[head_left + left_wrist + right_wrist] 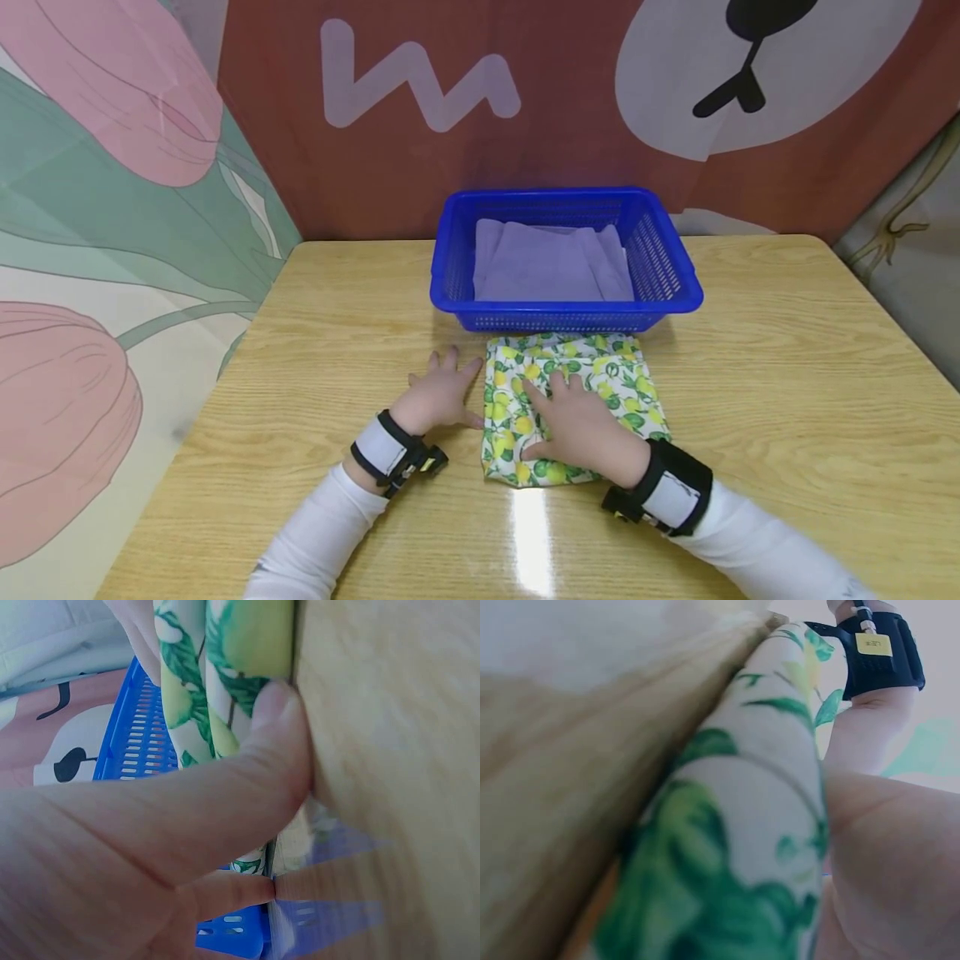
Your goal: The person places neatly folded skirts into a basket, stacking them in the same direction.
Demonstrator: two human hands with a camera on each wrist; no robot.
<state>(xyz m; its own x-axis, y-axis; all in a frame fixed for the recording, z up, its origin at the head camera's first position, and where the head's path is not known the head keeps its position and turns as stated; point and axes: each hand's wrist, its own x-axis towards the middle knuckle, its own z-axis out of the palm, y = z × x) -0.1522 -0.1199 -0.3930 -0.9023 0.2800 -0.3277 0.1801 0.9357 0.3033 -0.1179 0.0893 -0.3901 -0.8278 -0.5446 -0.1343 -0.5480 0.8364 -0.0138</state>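
A folded cloth [626,392] with a lemon-and-leaf print lies on the wooden table, its far edge just in front of the blue basket. My right hand [581,429] rests on top of it, fingers spread over the print. At the cloth's left side is my left hand [437,396], fingers fanned out and thumb pointing toward the cloth edge. The left wrist view shows that thumb [274,742] against the side of the folded layers, low by the tabletop. From the right wrist, the cloth's thick near fold [735,810] fills the middle of the view.
The blue plastic basket [570,307] stands at the table's back edge, with folded purple cloth [543,262] inside. Behind it hangs a reddish-brown printed backdrop [562,150]. The wooden tabletop [787,375] extends to both sides of the cloth.
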